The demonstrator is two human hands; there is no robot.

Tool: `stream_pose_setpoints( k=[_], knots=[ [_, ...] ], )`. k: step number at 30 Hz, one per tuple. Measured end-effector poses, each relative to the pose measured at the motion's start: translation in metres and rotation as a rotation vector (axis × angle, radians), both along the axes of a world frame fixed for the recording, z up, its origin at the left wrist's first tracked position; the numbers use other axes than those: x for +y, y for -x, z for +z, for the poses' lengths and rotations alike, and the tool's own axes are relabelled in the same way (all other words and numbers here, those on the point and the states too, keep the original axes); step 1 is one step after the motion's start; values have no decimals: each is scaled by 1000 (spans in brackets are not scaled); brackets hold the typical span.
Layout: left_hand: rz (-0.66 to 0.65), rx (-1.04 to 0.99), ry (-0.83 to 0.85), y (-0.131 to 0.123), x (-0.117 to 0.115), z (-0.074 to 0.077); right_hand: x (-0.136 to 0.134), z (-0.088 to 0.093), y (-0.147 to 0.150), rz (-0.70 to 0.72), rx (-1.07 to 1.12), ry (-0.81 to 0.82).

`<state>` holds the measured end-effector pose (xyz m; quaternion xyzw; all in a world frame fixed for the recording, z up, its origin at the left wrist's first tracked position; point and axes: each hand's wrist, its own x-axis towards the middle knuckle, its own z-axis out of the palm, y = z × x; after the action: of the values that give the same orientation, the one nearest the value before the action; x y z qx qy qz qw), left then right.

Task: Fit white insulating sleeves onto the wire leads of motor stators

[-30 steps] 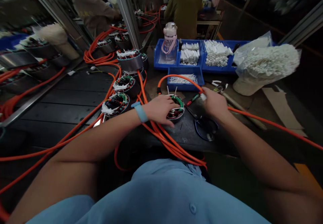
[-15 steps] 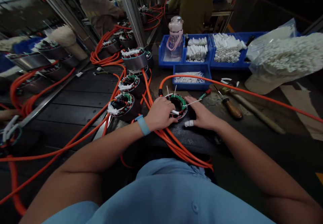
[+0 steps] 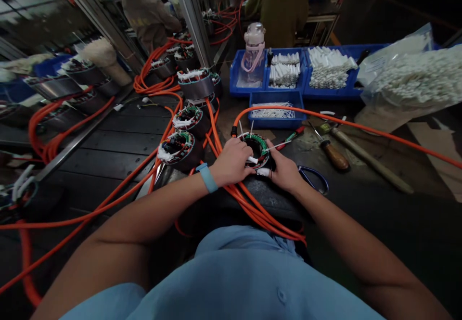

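A motor stator (image 3: 265, 143) with green and white windings stands on the bench before me. White cable ties stick up from its rim, and a thick orange cable (image 3: 277, 108) runs off it to the right. My left hand (image 3: 234, 159) is wrapped around its left side, thumb at the near edge by a short white sleeve (image 3: 252, 159). On the opposite side my right hand (image 3: 283, 166) curls against the stator, its white-taped thumb at the front rim. The undersides of the fingers are hidden.
More stators (image 3: 176, 149) stand to the left among orange cables. A blue tray (image 3: 277, 123) of cable ties and bins of white sleeves lie beyond. Scissors (image 3: 325, 183), a screwdriver (image 3: 335, 156) and a hammer (image 3: 375, 163) rest at the right. Two people sit farther back.
My right hand has moved left and closed in on the stator's right side. The scissors' handle now shows beside it. My left hand has stayed on the stator.
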<state>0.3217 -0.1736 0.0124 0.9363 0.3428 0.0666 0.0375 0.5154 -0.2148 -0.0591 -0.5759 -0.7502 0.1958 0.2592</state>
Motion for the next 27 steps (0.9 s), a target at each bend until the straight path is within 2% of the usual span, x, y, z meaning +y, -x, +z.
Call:
stream_pose_setpoints(
  k=[7,11,13,16,19,23,27],
  knots=[
    [31,-28,54,-8,-5,-5,6,-1,0,8,21,33],
    [-43,-324,147,20,6,7,0,2,-15,29,57,47],
    [-100,-382,102,42,20,16,-10,10,-23,-40,69,-30],
    [-266,-105,1,65,44,22,-27,27,-18,-102,97,-221],
    [-435,92,-14,65,60,17,-34,41,5,45,11,-285],
    [-504,91,-33,53,63,9,-21,44,31,146,-178,-261],
    [-564,40,0,52,67,9,-4,44,33,164,-245,-214]
  ],
)
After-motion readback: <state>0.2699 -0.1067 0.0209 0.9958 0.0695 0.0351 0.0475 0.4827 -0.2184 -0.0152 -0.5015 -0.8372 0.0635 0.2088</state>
